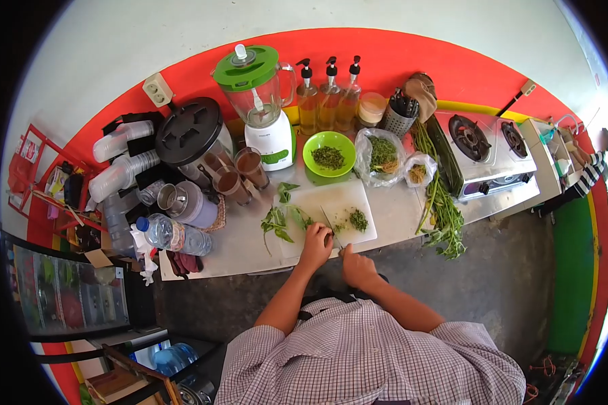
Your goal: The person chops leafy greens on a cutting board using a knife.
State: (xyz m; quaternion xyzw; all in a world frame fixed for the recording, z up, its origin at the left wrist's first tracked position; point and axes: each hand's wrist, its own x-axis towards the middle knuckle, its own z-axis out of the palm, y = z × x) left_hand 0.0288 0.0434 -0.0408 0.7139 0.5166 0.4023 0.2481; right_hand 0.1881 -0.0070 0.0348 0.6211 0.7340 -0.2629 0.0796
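On the white cutting board [348,197], my left hand [317,246] has its fingers curled over a bunch of leafy greens [302,219]. My right hand [359,268] grips a knife [332,227], its blade pointing away from me and lying close beside my left fingers. A small heap of chopped greens [358,219] sits on the board to the right of the blade. Loose leafy sprigs [275,221] spread over the board's left edge. Beyond the board stands a green bowl [348,169] with chopped greens in it.
A blender [269,138], pump bottles [330,108] and brown drinks [251,169] stand behind. Right are bagged greens [383,152], long leafy stems [442,226] and a gas stove [490,152]. Left are a water bottle [175,236] and plastic cups [125,174]. The counter's front edge is near me.
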